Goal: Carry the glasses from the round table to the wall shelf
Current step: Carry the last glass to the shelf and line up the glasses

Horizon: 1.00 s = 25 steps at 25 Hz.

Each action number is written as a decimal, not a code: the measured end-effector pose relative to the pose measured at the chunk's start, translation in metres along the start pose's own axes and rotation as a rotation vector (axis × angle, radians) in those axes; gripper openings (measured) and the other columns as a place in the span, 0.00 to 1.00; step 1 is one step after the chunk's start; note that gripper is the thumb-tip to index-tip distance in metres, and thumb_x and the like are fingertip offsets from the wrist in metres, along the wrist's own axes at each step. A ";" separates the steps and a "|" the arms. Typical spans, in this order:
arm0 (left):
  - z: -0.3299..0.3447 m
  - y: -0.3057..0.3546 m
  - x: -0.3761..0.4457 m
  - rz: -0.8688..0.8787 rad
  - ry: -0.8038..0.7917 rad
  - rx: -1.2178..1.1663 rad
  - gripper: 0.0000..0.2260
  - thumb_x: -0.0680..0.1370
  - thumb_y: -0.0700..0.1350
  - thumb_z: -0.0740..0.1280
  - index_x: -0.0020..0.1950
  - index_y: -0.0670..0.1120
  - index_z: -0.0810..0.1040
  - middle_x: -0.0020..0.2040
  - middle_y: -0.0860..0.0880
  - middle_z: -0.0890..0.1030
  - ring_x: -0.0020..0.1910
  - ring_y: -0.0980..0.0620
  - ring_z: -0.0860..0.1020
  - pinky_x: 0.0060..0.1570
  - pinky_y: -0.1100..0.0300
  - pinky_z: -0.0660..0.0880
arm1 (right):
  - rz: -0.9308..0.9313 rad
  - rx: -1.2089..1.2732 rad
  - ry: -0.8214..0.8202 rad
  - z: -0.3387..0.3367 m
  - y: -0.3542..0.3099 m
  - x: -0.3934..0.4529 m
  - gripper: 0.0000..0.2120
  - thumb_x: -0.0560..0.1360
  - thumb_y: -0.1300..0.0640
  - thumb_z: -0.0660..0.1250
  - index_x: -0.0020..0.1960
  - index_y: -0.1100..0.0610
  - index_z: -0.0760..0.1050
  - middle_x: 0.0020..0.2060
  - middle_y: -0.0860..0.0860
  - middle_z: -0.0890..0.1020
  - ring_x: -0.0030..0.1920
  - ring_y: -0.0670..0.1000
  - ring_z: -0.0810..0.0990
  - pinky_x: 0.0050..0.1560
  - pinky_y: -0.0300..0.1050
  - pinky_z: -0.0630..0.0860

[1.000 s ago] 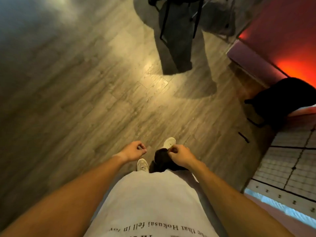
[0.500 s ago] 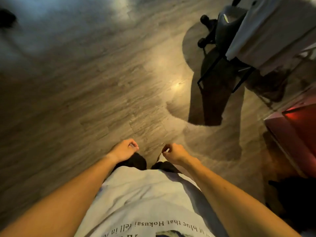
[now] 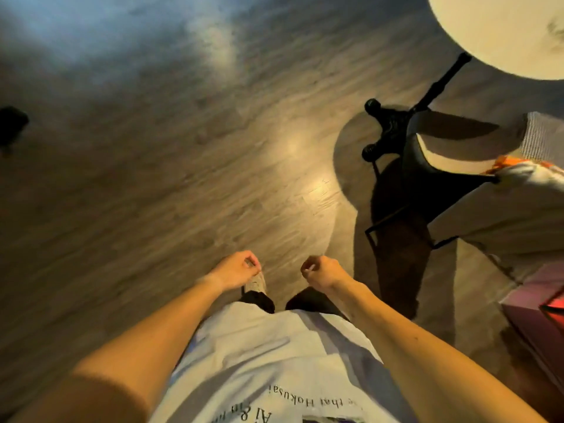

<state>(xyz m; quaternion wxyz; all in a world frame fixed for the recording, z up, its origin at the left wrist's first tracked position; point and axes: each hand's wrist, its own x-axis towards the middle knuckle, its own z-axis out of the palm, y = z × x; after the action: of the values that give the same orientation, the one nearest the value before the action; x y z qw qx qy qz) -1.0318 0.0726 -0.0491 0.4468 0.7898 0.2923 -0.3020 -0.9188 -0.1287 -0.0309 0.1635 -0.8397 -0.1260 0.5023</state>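
The pale top of the round table (image 3: 500, 32) shows in the upper right corner, and I see no glasses on the part in view. The wall shelf is out of sight. My left hand (image 3: 236, 270) and my right hand (image 3: 323, 271) hang in front of my waist over the wooden floor, both curled into loose fists with nothing in them. The table is far ahead and to the right of both hands.
A black chair (image 3: 433, 166) with cloth draped over it stands at the right, beside the table's black wheeled base (image 3: 384, 129). A purple box edge (image 3: 537, 319) with a red glow sits at lower right. A dark object (image 3: 12, 123) lies at the far left.
The view has swung toward the table: the chair slid down and right, and the round table top came into sight. Both hands stay curled in front of me.
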 end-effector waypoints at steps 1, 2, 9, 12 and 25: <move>-0.024 0.021 0.021 0.006 -0.018 0.026 0.02 0.78 0.42 0.67 0.45 0.47 0.77 0.31 0.53 0.73 0.30 0.58 0.71 0.29 0.71 0.66 | 0.001 0.037 0.019 -0.025 -0.013 0.014 0.12 0.77 0.54 0.62 0.56 0.55 0.80 0.55 0.57 0.83 0.56 0.58 0.80 0.54 0.48 0.76; -0.046 0.044 0.043 0.017 -0.041 0.061 0.02 0.78 0.43 0.67 0.46 0.47 0.77 0.31 0.52 0.73 0.30 0.58 0.71 0.30 0.70 0.67 | -0.002 0.075 0.040 -0.050 -0.025 0.028 0.11 0.77 0.54 0.62 0.56 0.55 0.80 0.55 0.57 0.83 0.56 0.58 0.80 0.55 0.49 0.77; -0.147 0.209 0.226 0.063 -0.152 0.211 0.07 0.77 0.43 0.67 0.40 0.51 0.76 0.34 0.50 0.77 0.34 0.52 0.74 0.43 0.57 0.74 | 0.039 0.243 0.145 -0.231 -0.046 0.164 0.09 0.76 0.54 0.63 0.52 0.54 0.79 0.52 0.55 0.83 0.53 0.57 0.80 0.55 0.51 0.78; -0.184 0.295 0.294 0.082 -0.172 0.258 0.06 0.78 0.42 0.66 0.41 0.50 0.75 0.35 0.52 0.77 0.34 0.55 0.74 0.42 0.60 0.74 | 0.073 0.314 0.190 -0.333 -0.047 0.207 0.09 0.76 0.56 0.62 0.52 0.54 0.79 0.51 0.54 0.83 0.54 0.56 0.79 0.56 0.52 0.77; -0.275 0.638 0.541 0.436 -0.308 0.428 0.03 0.78 0.48 0.66 0.46 0.50 0.77 0.40 0.42 0.80 0.37 0.47 0.77 0.44 0.47 0.78 | 0.198 0.531 0.479 -0.652 -0.040 0.335 0.12 0.77 0.52 0.61 0.54 0.56 0.79 0.54 0.56 0.82 0.55 0.57 0.79 0.56 0.50 0.76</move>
<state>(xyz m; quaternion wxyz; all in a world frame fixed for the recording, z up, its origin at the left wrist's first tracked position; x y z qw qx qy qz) -0.1558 0.1445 0.0039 0.3640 0.8545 -0.0245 -0.3697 -0.1882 -0.0623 0.0046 0.3509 -0.8699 0.1323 0.3203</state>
